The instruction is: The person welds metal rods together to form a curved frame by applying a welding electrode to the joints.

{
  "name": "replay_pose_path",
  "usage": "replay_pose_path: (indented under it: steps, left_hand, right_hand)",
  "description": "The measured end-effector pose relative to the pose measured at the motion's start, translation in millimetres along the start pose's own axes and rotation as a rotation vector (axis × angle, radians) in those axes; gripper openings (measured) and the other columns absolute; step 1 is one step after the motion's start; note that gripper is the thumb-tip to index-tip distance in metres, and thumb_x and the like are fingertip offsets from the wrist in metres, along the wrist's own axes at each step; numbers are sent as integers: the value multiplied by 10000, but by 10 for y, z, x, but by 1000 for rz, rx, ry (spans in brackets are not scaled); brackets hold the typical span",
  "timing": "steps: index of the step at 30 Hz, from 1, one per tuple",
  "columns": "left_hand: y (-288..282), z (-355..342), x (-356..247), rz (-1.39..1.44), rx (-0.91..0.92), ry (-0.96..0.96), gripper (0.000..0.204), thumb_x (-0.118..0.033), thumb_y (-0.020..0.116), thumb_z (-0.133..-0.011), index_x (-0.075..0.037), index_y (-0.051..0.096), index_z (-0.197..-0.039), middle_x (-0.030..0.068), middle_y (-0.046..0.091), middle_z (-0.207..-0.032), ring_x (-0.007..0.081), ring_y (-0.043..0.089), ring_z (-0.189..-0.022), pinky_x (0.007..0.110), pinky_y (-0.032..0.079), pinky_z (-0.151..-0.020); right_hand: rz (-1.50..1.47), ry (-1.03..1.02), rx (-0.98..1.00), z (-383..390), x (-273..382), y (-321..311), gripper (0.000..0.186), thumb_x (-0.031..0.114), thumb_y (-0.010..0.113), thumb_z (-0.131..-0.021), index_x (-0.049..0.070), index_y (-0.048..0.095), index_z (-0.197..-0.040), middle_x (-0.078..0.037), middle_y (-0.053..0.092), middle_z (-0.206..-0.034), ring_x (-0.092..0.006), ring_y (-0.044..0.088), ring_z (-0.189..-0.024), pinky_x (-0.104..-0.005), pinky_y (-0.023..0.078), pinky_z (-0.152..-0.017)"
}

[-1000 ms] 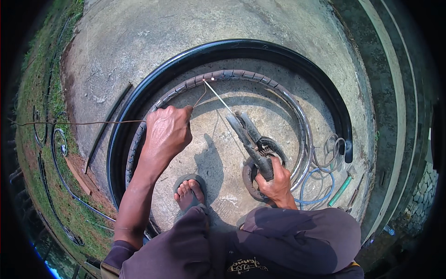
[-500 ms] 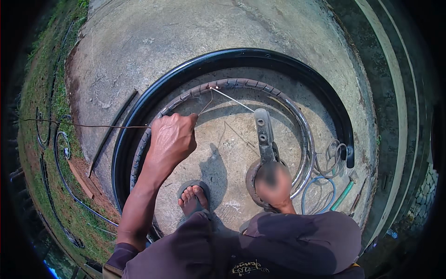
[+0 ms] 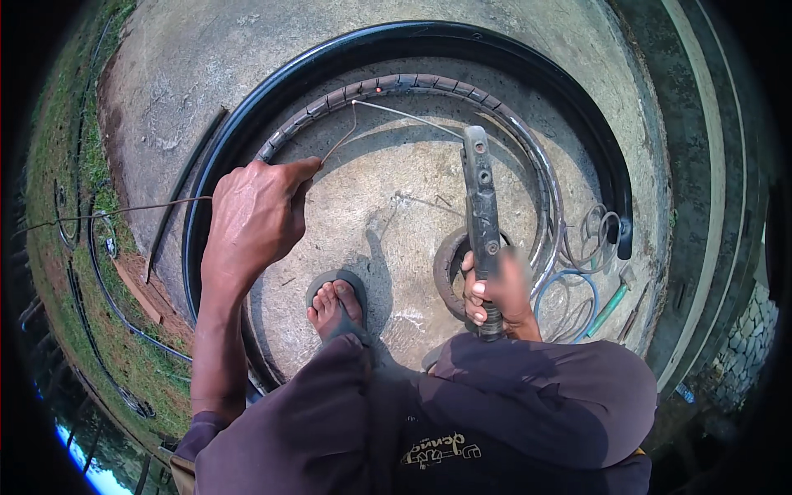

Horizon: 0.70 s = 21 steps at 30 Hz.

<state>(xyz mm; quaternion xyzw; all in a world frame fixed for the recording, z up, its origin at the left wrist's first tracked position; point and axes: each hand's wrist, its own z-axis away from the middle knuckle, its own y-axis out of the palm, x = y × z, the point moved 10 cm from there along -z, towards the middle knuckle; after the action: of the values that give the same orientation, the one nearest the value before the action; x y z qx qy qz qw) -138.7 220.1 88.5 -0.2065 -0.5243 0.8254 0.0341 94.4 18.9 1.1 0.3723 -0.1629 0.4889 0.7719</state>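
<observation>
1. Sunlit concrete [image 3: 186, 70] lies beneath a black curved channel [image 3: 445, 38].
2. Inside its arc lies a notched metal hoop [image 3: 330, 101], one spot glowing red.
3. The left hand [image 3: 257, 210] is clenched around a brown wire [image 3: 124, 209].
4. The right hand [image 3: 505, 297] grips a dark electrode holder [image 3: 480, 194]; its pale rod [image 3: 408, 115] points toward the hoop.

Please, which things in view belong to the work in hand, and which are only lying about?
In use:
left hand with bent wire
right hand with dark holder and pale rod
slotted metal ring, one spot glowing red

Apparently just lying about:
green-handled tool
dark bar
brown plank
</observation>
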Motion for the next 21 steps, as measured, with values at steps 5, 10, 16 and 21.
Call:
replay_pose_path:
  steps: [5,10,16,21]
  left_hand:
    - [-64,23,30,194,-32,117,229,-76,618,-884,-49,754,-1067,174,733,-967,350,701,-862,429,530,-767]
    - [-17,102,120,82,-12,7,240,-72,615,-884,-33,746,-1081,185,727,-997,347,707,-911,417,535,-793]
    - [-153,81,-14,293,45,96,268,-53,607,-876,-25,737,-1109,216,718,-922,359,708,-827,418,535,-760]
    - [-36,-8,-43,259,-64,188,278,-44,615,-861,-35,739,-1109,186,727,-894,368,692,-779,426,526,-724]
  right_hand:
    - [1344,-791,-329,237,433,2,441,58,753,-704,-69,574,-1086,-154,657,-744,-286,672,-585,-364,532,-539]
    - [1356,-784,-308,169,477,129,389,78,758,-662,-50,637,-1010,-168,684,-799,-329,700,-669,-364,555,-612]
    - [96,-123,-202,-16,133,-124,329,6,636,-802,-54,503,-1096,-80,560,-664,-150,548,-456,-292,435,-437]
    - [770,-429,-404,98,275,-295,289,63,678,-813,-5,535,-1055,-56,587,-715,-169,586,-514,-297,476,-488]
